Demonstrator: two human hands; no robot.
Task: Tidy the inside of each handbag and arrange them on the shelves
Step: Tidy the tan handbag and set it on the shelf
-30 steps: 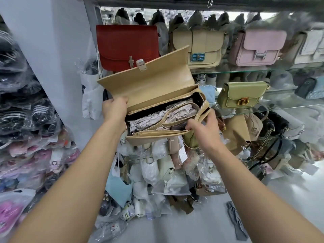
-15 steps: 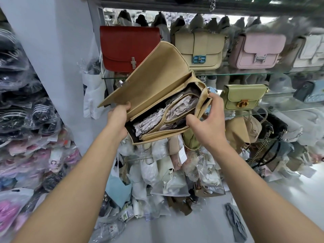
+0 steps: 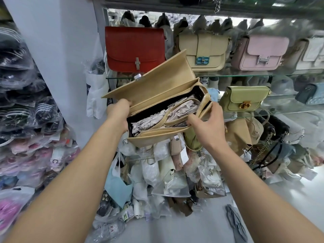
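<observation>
Between both hands: beige handbag [image 3: 157, 85], held in front of the glass shelf [image 3: 263, 74], flap raised, zip undone.
Inside the bag: crumpled paper stuffing [image 3: 182, 106] with a beige strap [image 3: 162, 122] lying across it.
Left hand [image 3: 119, 111]: grips the bag's left end under the flap.
Right hand [image 3: 208, 125]: thumb on the front zip edge, fingers curled round the right end.
On that shelf: red handbag [image 3: 135, 48] stands behind the flap.
</observation>
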